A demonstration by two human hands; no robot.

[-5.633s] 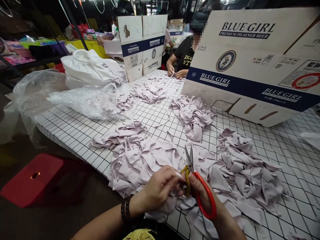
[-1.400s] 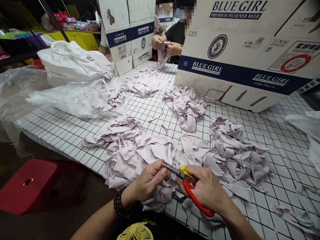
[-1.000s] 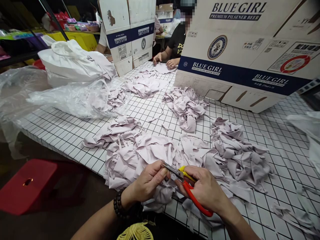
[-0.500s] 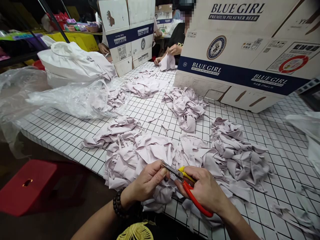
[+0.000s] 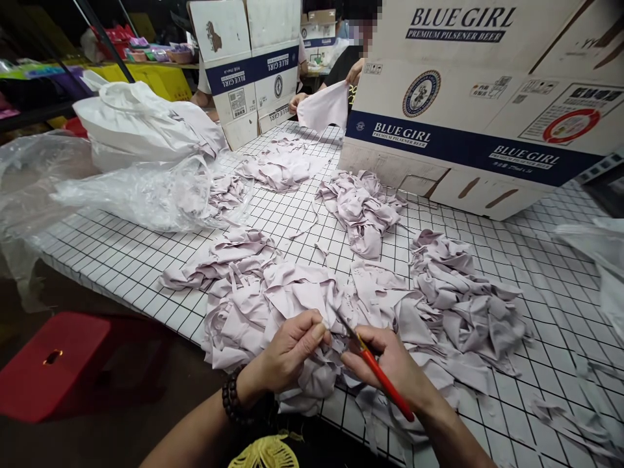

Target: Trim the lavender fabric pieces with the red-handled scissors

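Note:
My right hand is closed on a pair of scissors with red and yellow handles, its blades pointing up and left. My left hand is pinched on a small bit of pale lilac fabric, most of it hidden by the fingers. The blade tips are just right of that pinch, apart from it. Beneath and beyond both hands lies a heap of pale lilac fabric pieces. More of the same cloth forms a greyer-looking pile to the right.
Two cardboard beer boxes, a left one and a larger right one, stand on the grid-patterned table. Clear plastic bags lie at left. A red stool is below. Across the table, a co-worker's hands hold a fabric piece.
The scissors have drawn back slightly from my left fingers and turned, with the handles now close together. Across the table, the co-worker has raised and spread a fabric piece.

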